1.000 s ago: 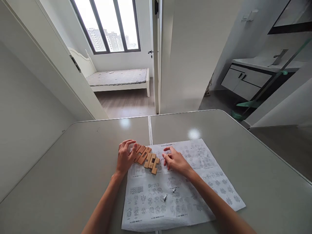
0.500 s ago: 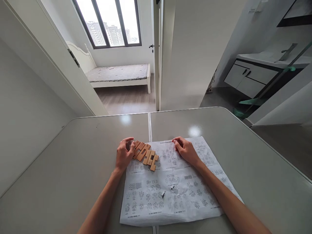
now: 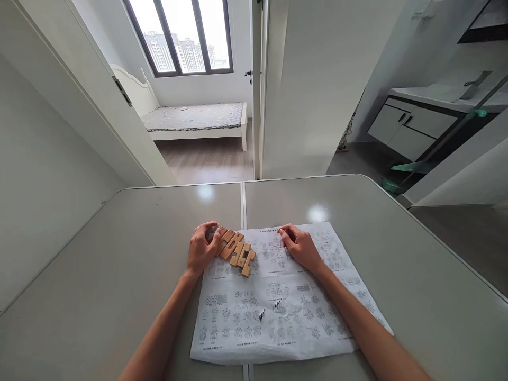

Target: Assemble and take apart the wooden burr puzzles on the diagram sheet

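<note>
Several notched wooden puzzle pieces (image 3: 235, 250) lie side by side in a slanted row on the upper left of a printed instruction sheet (image 3: 278, 301). My left hand (image 3: 201, 248) rests at the left end of the row, fingers curled, thumb against the nearest piece. My right hand (image 3: 300, 246) lies on the sheet near its top edge, apart from the pieces, fingers curled inward with nothing visible in them.
The sheet lies on a grey table (image 3: 119, 275) with a seam down the middle. Small tears show in the sheet's lower middle (image 3: 268, 311). Beyond the table's far edge stand a doorway to a bedroom (image 3: 194, 121) and a white wall (image 3: 313, 90).
My right hand has moved from beside the wooden pieces up and right to the sheet's top edge, and its fingers have curled. The left hand stays at the pieces.
</note>
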The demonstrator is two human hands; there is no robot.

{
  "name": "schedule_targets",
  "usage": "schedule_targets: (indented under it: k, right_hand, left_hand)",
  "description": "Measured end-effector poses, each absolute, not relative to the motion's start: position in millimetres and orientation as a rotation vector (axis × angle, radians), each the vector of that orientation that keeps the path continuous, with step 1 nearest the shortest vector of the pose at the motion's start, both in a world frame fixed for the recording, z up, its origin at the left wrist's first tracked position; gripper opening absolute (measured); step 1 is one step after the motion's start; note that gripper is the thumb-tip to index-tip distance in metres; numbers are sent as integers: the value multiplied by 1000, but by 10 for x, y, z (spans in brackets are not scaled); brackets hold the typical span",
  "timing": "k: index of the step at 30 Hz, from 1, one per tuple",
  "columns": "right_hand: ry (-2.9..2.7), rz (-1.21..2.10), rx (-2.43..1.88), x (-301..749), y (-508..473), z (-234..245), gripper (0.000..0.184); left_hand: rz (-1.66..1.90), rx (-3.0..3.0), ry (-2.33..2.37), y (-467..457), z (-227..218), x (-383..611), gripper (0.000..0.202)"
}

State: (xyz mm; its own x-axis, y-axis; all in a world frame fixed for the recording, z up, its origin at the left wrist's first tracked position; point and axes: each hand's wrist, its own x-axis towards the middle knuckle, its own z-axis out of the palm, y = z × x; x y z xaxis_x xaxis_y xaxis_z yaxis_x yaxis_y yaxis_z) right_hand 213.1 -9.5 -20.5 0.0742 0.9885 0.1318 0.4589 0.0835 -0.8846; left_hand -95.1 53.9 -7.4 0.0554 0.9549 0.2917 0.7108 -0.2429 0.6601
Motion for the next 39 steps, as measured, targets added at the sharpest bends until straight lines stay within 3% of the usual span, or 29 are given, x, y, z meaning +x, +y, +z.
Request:
schedule_targets:
  k: [39]
  right_hand:
    - [-1516,751,-1463,2142,-88,-263,31]
  left_hand:
    - [976,2046,1656,543,-82,-944,36]
